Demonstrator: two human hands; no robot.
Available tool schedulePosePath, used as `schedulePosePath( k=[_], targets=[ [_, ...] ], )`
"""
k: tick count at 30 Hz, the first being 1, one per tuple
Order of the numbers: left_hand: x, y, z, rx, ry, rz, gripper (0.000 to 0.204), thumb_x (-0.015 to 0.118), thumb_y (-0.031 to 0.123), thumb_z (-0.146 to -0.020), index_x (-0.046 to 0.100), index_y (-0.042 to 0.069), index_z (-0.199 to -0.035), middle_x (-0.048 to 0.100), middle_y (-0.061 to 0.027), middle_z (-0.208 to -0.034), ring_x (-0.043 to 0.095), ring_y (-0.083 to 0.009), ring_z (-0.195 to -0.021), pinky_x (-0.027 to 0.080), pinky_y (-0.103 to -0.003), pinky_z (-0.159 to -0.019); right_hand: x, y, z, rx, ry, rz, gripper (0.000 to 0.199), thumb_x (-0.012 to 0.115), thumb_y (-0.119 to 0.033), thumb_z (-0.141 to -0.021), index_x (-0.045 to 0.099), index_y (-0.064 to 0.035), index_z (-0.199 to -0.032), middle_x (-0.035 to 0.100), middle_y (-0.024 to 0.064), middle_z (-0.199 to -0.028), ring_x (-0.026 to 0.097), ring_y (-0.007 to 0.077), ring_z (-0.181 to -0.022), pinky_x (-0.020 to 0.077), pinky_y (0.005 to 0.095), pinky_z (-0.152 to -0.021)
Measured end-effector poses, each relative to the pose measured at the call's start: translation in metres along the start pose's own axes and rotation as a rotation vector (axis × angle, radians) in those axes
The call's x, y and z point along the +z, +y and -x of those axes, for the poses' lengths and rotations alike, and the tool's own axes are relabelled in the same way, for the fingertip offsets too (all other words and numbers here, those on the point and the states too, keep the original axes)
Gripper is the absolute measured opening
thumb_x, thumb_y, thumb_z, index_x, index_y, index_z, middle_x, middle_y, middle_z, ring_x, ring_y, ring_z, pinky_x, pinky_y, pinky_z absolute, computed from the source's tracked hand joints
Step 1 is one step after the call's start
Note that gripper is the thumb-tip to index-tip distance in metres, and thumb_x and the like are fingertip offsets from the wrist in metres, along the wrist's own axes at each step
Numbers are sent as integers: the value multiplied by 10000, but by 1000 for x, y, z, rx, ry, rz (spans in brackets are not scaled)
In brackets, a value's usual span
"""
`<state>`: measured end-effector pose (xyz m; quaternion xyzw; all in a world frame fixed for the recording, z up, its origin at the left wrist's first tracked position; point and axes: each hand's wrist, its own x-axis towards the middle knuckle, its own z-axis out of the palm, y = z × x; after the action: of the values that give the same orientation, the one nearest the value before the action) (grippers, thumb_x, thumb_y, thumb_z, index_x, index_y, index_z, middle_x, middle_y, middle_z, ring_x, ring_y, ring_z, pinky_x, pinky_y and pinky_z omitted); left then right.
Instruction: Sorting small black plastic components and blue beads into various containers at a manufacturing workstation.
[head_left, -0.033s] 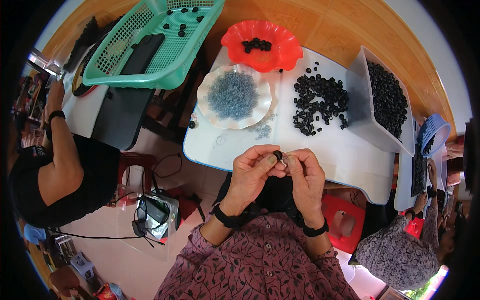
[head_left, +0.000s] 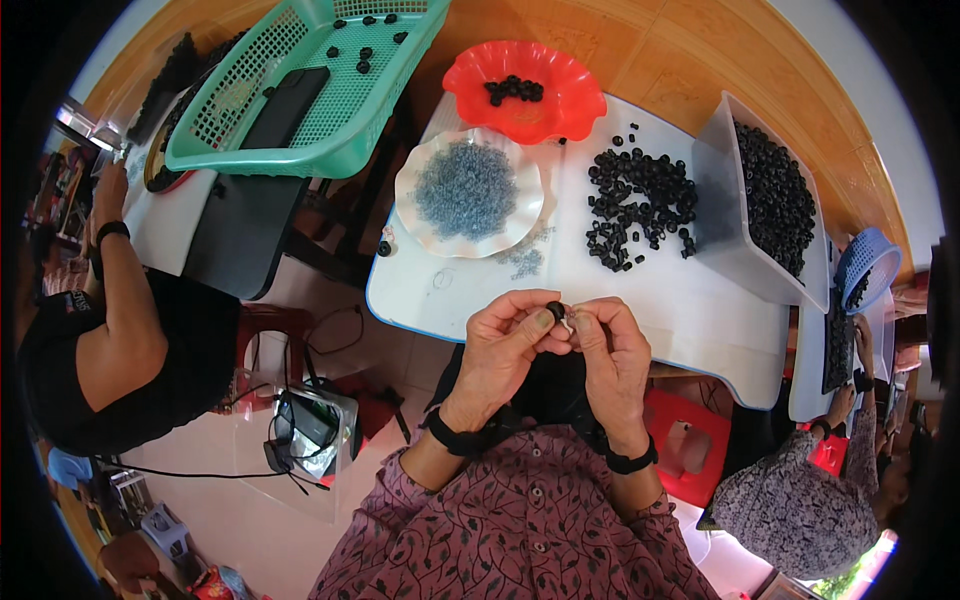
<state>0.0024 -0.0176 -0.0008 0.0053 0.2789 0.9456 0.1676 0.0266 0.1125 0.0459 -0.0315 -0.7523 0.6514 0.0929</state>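
My left hand (head_left: 503, 348) pinches a small round black plastic part (head_left: 556, 311) between thumb and fingertips, above the near edge of the white table (head_left: 440, 298). Close against it, my right hand (head_left: 613, 358) is closed in a pinch too. A tiny pale piece shows at its fingertips, too small to name. Beyond my hands stands a white scalloped dish (head_left: 408, 205) of small translucent grey-blue pieces (head_left: 465, 190). Several of these pieces lie loose beside the dish. To the right, a spread of black parts (head_left: 640, 200) covers part of the tabletop.
Behind the white dish is a red wavy-rimmed bowl (head_left: 580, 100) with black parts. A clear bin (head_left: 715, 190) full of black parts stands at the right. A green basket (head_left: 300, 160) sits on the left table. Co-workers sit on both sides, by a black sleeve (head_left: 150, 370) and a patterned sleeve (head_left: 790, 500).
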Motion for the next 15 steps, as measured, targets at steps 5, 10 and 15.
schedulePosePath(
  k=[5, 10, 15],
  targets=[
    [-3, 0, 2, -13, 6, 40, 229, 578, -1, -913, 594, -44, -1137, 667, -124, -941, 665, -169, -806, 591, -293, -731, 1, 0, 0, -21, -2, -42, 79, 552, -67, -954, 571, 9, -959, 591, 26, -859, 551, 70, -741, 470, 210, -680],
    [-2, -1, 3, -21, 17, 39, 234, 582, -3, -910, 597, -43, -1140, 668, -122, -944, 665, -163, -806, 587, -287, -728, -3, 0, 0, -3, -43, -27, 79, 544, -45, -953, 572, 13, -1000, 560, 26, -904, 546, 69, -771, 464, 206, -708],
    [-1, -1, 3, -15, 7, 12, 235, 578, -3, -913, 599, -46, -1142, 669, -119, -951, 665, -159, -803, 586, -283, -733, -3, 0, -2, -48, -49, -29, 44, 588, -2, -912, 597, 16, -952, 577, 40, -894, 595, 80, -770, 484, 208, -678]
  ],
)
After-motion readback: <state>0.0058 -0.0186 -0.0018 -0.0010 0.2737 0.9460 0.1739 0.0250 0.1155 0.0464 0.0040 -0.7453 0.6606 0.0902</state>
